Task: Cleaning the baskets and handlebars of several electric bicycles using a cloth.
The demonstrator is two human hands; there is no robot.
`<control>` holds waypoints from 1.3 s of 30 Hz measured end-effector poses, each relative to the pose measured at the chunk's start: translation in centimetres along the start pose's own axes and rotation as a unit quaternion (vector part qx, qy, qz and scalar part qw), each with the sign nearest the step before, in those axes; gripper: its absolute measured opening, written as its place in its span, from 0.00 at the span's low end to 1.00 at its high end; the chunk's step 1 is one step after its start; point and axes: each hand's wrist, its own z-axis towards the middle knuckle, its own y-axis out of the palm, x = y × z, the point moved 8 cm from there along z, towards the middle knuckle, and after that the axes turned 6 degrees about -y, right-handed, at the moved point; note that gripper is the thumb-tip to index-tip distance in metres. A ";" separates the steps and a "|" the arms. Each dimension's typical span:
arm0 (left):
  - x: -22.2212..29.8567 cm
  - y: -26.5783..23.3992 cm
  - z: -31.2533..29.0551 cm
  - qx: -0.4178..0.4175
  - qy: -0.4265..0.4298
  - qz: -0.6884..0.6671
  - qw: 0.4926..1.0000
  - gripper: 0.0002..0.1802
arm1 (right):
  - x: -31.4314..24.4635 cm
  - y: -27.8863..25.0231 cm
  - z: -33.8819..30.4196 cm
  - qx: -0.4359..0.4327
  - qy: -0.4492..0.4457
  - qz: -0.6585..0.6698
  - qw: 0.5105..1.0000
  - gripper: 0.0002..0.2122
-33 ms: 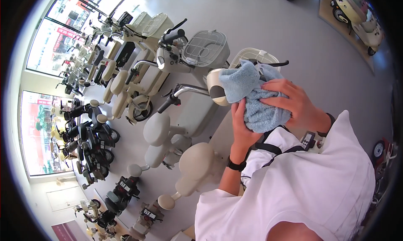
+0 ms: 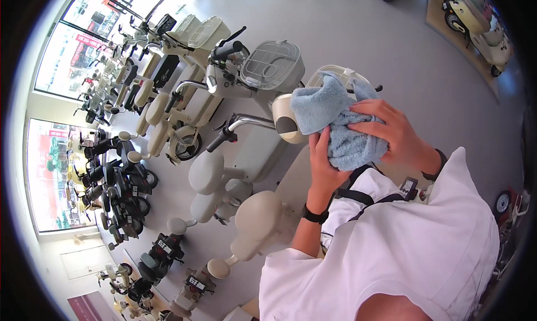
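A light blue terry towel is bunched between my two hands, over the handlebar area of a cream electric scooter. From below, my left hand presses its fingers into the cloth. My right hand grips the towel's right side with curled fingers. One loose flap lies toward the scooter's rounded cream head, which has a dark oval panel. Behind the towel a white wire-lidded basket is partly hidden. The handlebar part beneath the cloth is covered, with only a dark tip showing at the right.
To the left stands another pale scooter with a chrome handlebar, a basket and a grey seat. The cream scooter's seat is near my left forearm. Several dark scooters line the windows. A display platform is at far right.
The towel and both hands have shifted slightly upward, and the flap is raised a little. Less of the dark lever shows at the right. Both hands still hold the towel.
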 end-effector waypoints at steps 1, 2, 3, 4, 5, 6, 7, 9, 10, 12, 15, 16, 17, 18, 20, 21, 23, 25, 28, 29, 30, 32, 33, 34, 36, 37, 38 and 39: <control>-0.2 2.0 1.4 -0.009 -0.006 0.040 0.999 0.49 | 3.0 -0.4 -0.8 -0.018 0.062 0.008 0.998 0.26; -0.6 3.3 2.3 -0.002 -0.014 0.046 0.999 0.49 | 6.0 -0.4 -1.9 -0.039 0.122 0.017 0.992 0.26; -1.1 5.3 3.0 -0.025 -0.007 0.096 0.995 0.49 | 8.8 0.4 -3.9 -0.072 0.174 0.074 0.979 0.28; -1.6 6.9 3.6 -0.048 0.000 0.148 0.988 0.49 | 10.2 1.0 -4.5 -0.079 0.170 0.081 0.979 0.28; -2.6 7.2 2.9 -0.009 -0.021 0.107 0.994 0.48 | 11.3 2.0 -5.4 -0.088 0.193 0.184 0.960 0.29; -3.1 7.7 2.5 -0.004 -0.030 0.112 0.993 0.48 | 11.9 3.0 -6.3 -0.097 0.217 0.284 0.929 0.30; -3.0 7.5 2.2 0.031 -0.032 0.118 0.992 0.47 | 12.0 3.8 -6.7 -0.103 0.256 0.373 0.886 0.31; -2.6 7.2 1.4 0.072 -0.059 0.110 0.990 0.44 | 11.7 3.8 -6.4 -0.099 0.247 0.378 0.887 0.31; -2.2 7.4 0.9 0.076 -0.064 0.115 0.988 0.44 | 11.7 3.6 -6.3 -0.087 0.236 0.378 0.891 0.31; -1.7 7.7 -0.6 0.080 -0.081 0.074 0.991 0.41 | 11.4 2.7 -6.8 -0.094 0.208 0.358 0.905 0.29; 1.6 9.6 -0.5 0.056 -0.018 0.093 0.994 0.39 | 10.6 -0.1 -7.4 -0.157 0.194 0.381 0.890 0.24; 3.2 10.4 -0.4 0.038 0.033 0.105 0.993 0.40 | 10.6 -0.6 -8.1 -0.159 0.189 0.385 0.889 0.24; 4.0 10.6 -0.1 0.025 0.026 0.119 0.992 0.38 | 10.6 -0.8 -8.8 -0.150 0.193 0.407 0.880 0.23; 3.6 10.7 0.1 0.023 0.027 0.113 0.993 0.38 | 10.9 -0.8 -9.6 -0.138 0.205 0.420 0.873 0.23; 2.4 10.8 1.1 0.008 0.035 0.125 0.992 0.36 | 11.2 0.3 -10.5 -0.132 0.214 0.425 0.870 0.25; 1.5 10.5 1.6 0.005 0.025 0.110 0.994 0.36 | 11.7 1.5 -10.9 -0.127 0.260 0.459 0.840 0.26; 0.1 9.5 1.8 0.015 0.030 0.122 0.992 0.37 | 11.5 3.0 -10.0 -0.121 0.286 0.486 0.817 0.29; -0.8 8.5 2.1 0.005 0.034 0.136 0.990 0.39 | 11.3 3.8 -9.5 -0.095 0.271 0.457 0.842 0.29; -0.8 8.7 2.1 -0.007 0.026 0.125 0.992 0.40 | 11.3 3.3 -9.5 -0.065 0.278 0.431 0.856 0.28; -0.8 8.9 1.8 0.003 0.016 0.108 0.994 0.39 | 11.2 3.1 -9.6 -0.066 0.281 0.429 0.856 0.28; -0.5 9.2 1.6 0.000 0.015 0.107 0.994 0.39 | 11.2 3.0 -9.9 -0.067 0.284 0.427 0.856 0.27; 1.0 9.3 1.2 0.005 0.038 0.090 0.995 0.38 | 10.9 2.4 -10.9 -0.066 0.285 0.427 0.856 0.26; 1.7 9.6 1.2 -0.019 0.037 0.069 0.997 0.36 | 10.3 1.7 -11.1 -0.067 0.249 0.402 0.879 0.26; 2.1 9.9 1.0 -0.023 0.036 0.067 0.997 0.36 | 9.7 0.9 -11.2 -0.068 0.213 0.377 0.899 0.26; 3.4 10.6 0.4 -0.023 0.088 0.058 0.994 0.37 | 9.3 0.0 -11.4 -0.065 0.207 0.357 0.909 0.26; 3.6 10.7 0.5 -0.037 0.088 0.062 0.993 0.37 | 9.1 -0.2 -11.4 -0.064 0.200 0.370 0.905 0.25; 3.5 10.4 0.3 -0.042 0.086 0.060 0.994 0.37 | 8.9 -0.2 -11.4 -0.064 0.193 0.385 0.900 0.25; 3.4 10.6 0.5 -0.054 0.080 0.080 0.992 0.37 | 9.2 0.0 -11.7 -0.071 0.208 0.405 0.888 0.26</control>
